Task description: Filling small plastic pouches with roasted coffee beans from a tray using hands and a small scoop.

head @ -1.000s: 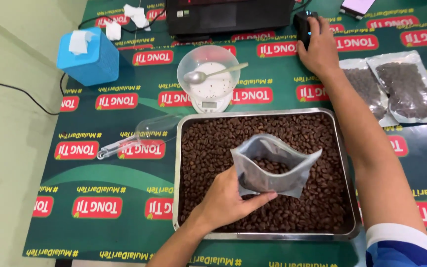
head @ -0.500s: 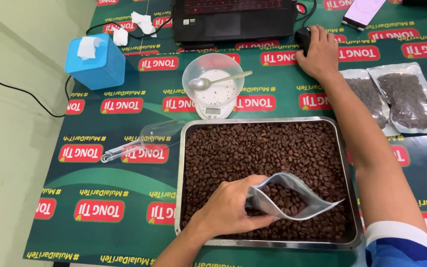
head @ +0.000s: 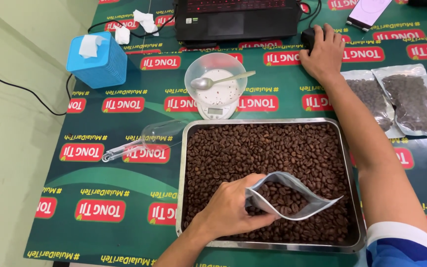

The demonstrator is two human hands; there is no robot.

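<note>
Left hand [head: 231, 207] grips an open pouch [head: 292, 198] tilted in the beans [head: 273, 148]; right hand [head: 324, 54] covers a mouse [head: 308, 35]; one-handed scooping may spill beans beyond the tray [head: 184, 188].

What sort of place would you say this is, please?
Probably a small coffee-packing desk: a metal tray of roasted beans, a pouch in the left hand, a scale, and a laptop.

Pouch [head: 292, 200] in tray [head: 265, 122], scale [head: 216, 110] probably just behind.

Bare forearms, right sleeve [head: 401, 244] blue with a white band (short cut)
</note>
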